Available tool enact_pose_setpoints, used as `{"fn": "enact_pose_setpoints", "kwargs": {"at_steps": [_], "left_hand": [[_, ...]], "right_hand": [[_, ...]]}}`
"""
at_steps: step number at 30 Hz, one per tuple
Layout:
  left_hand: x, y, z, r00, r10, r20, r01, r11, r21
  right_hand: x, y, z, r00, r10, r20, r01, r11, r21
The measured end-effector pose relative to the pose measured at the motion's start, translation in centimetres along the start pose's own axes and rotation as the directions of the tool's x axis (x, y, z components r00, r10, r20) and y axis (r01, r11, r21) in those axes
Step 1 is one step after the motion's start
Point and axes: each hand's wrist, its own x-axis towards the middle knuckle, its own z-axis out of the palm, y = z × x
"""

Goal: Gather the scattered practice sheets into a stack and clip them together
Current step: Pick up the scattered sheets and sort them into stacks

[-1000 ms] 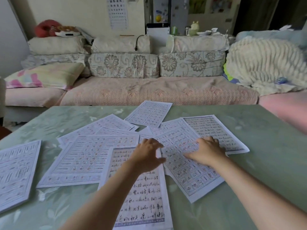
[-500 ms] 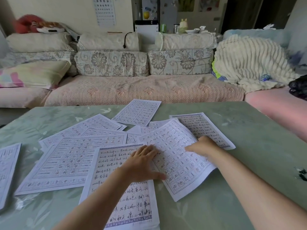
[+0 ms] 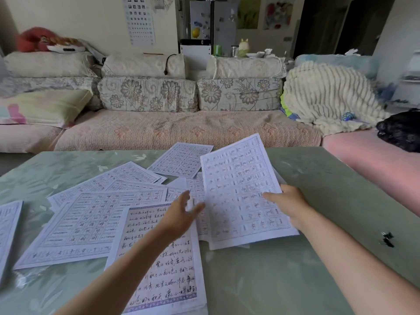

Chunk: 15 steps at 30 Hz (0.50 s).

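- Half a second ago both hands lay flat on the paper. Now our right hand [image 3: 288, 206] has raised the lifted sheet [image 3: 243, 189] off the bench [image 3: 295, 280], with the thumb on its face, the fingers behind it and its far edge tilted up.
- Our left hand [image 3: 181, 215] has come off the paper and hovers just above the handwritten sheet [image 3: 163, 269], fingers spread and holding nothing.
- We judge that gathering has only begun: one sheet is picked up, no stack is squared, and nothing is clipped.
- Sheets [image 3: 91, 223]: we count at least eight, the raised one included. The rest lie flat and overlapping towards the left. The overlaps may hide more, and another may sit behind the raised one.
- Clip [image 3: 387, 239]: one small dark shape, possibly two, too blurred to count. It lies on the bench well apart to the right, untouched.
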Motion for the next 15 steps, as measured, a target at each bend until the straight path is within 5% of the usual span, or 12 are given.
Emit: {"fn": "enact_pose_setpoints", "kwargs": {"at_steps": [3,6,11,15], "left_hand": [[-0.3,1.2,-1.3,0.992,-0.127,0.001,0.118,0.914,-0.388],[-1.3,1.5,-2.5,0.976,-0.217,-0.012,0.181,0.842,-0.507],[-3.0,-0.5,-4.9,0.914,-0.306,-0.268,0.271,0.949,-0.16],[-4.4,-3.1,-7.9,0.915,-0.358,-0.186,0.396,0.884,0.247]], "right_hand": [[-1.1,-0.2,1.2,0.989,0.054,0.139,-0.064,0.996,0.064],[-2.2,-0.7,3.3,0.963,0.076,0.259,-0.107,0.988,0.108],[-4.3,-1.4,8.6,0.939,0.063,0.337,-0.022,0.992,-0.125],[-6.2,-2.2,12.0,0.896,0.073,0.437,0.084,0.94,-0.33]]}}
